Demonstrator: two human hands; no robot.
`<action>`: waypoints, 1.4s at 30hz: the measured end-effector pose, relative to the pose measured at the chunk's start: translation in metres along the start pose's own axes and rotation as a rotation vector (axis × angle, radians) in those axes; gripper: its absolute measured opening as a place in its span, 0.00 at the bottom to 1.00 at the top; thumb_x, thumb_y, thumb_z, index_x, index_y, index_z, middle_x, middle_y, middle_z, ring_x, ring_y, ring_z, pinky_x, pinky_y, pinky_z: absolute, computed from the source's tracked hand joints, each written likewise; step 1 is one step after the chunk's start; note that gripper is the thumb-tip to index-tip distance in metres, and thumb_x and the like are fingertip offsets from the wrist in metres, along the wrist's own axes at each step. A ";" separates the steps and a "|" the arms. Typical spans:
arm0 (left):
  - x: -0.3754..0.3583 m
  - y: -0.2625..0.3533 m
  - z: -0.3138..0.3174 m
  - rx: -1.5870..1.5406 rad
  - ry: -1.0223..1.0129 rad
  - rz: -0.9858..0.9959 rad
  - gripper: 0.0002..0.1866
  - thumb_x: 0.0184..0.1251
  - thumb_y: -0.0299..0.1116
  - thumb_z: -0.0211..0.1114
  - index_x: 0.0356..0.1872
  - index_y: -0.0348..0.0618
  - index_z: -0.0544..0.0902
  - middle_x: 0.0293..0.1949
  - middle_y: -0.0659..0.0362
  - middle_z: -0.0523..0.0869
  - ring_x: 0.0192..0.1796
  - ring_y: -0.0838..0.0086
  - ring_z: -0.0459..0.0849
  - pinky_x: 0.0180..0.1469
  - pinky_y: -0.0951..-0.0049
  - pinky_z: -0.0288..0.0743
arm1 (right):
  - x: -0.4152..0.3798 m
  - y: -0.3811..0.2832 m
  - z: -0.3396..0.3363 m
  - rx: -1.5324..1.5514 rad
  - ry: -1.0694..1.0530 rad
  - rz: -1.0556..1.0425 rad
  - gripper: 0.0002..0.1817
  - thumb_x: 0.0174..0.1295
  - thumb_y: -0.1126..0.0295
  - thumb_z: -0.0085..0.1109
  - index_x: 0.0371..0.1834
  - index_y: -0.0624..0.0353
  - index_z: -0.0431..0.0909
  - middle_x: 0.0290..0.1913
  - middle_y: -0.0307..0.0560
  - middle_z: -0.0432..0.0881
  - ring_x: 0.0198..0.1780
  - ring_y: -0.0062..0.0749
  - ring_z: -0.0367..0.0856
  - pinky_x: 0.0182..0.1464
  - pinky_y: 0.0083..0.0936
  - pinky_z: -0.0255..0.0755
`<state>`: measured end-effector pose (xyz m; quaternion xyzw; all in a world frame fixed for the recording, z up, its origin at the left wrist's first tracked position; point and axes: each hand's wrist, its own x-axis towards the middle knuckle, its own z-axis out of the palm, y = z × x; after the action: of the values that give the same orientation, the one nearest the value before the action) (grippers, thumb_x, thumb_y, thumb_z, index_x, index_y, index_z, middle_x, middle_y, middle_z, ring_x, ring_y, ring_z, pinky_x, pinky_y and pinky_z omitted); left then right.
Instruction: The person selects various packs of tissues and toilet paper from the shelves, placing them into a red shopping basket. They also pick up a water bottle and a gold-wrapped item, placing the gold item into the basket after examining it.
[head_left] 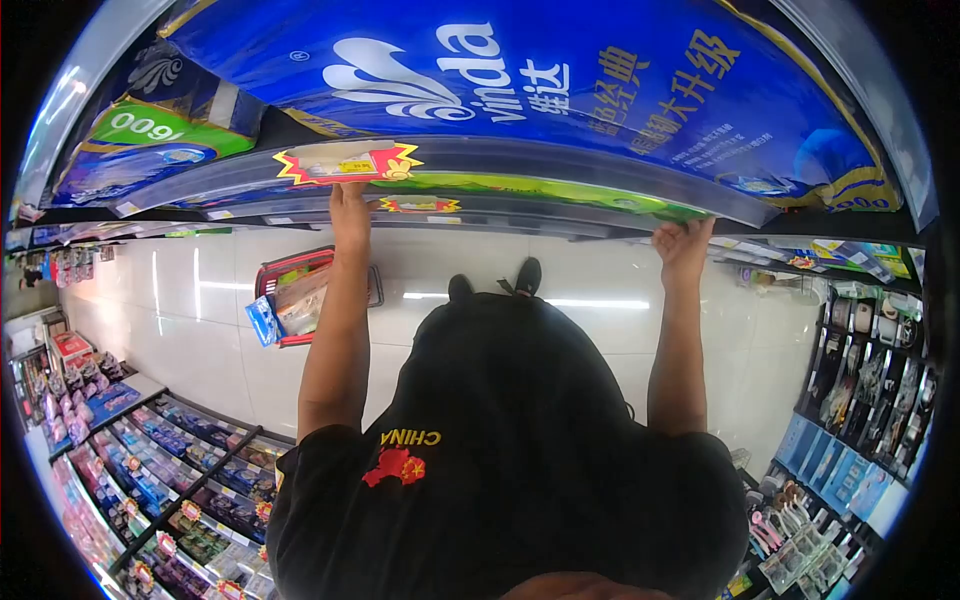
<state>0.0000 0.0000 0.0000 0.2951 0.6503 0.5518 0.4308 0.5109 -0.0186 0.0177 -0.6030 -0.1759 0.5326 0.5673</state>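
Note:
A long green package [560,192] shows in the gap just under the transparent front strip [480,158] of the upper shelf. At its left end is my left hand [349,200], its fingers hidden behind the strip and a red-and-yellow price tag [348,163]. My right hand [684,243] is at the package's right end, with curled fingers against its edge; the fingertips are partly hidden. Above both hands lies a large blue Vinda pack [560,80] on the upper shelf.
On the tiled floor [220,350] to the left stands a red shopping basket [265,280] with packaged goods. A blue-and-green pack [160,140] sits at the upper left. Product racks [190,470] line the lower left, and hanging goods [870,350] fill the right side.

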 end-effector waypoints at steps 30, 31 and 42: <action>-0.098 -0.324 -0.117 1.082 -0.678 -0.113 0.22 0.70 0.48 0.53 0.43 0.37 0.83 0.45 0.40 0.84 0.51 0.46 0.82 0.54 0.51 0.75 | -0.090 0.151 0.080 -0.653 -0.536 0.391 0.22 0.70 0.55 0.53 0.59 0.58 0.73 0.44 0.51 0.83 0.40 0.32 0.83 0.43 0.27 0.76; -0.112 -0.275 -0.121 1.228 -0.797 0.054 0.19 0.71 0.44 0.52 0.41 0.38 0.82 0.44 0.42 0.84 0.49 0.47 0.83 0.53 0.50 0.76 | -0.093 0.152 0.084 -0.698 -0.543 0.412 0.21 0.70 0.56 0.53 0.59 0.59 0.74 0.44 0.51 0.83 0.40 0.31 0.83 0.44 0.27 0.76; -0.104 -0.218 -0.168 0.807 -0.187 -0.334 0.26 0.67 0.51 0.54 0.45 0.35 0.84 0.47 0.38 0.85 0.54 0.47 0.82 0.58 0.53 0.73 | -0.101 0.173 0.124 -0.784 -0.582 0.319 0.21 0.68 0.54 0.56 0.55 0.58 0.76 0.40 0.46 0.82 0.34 0.26 0.80 0.37 0.23 0.72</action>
<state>-0.0815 -0.2147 -0.1838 0.3791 0.8105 0.1475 0.4214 0.3010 -0.0899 -0.0620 -0.6166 -0.4186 0.6524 0.1378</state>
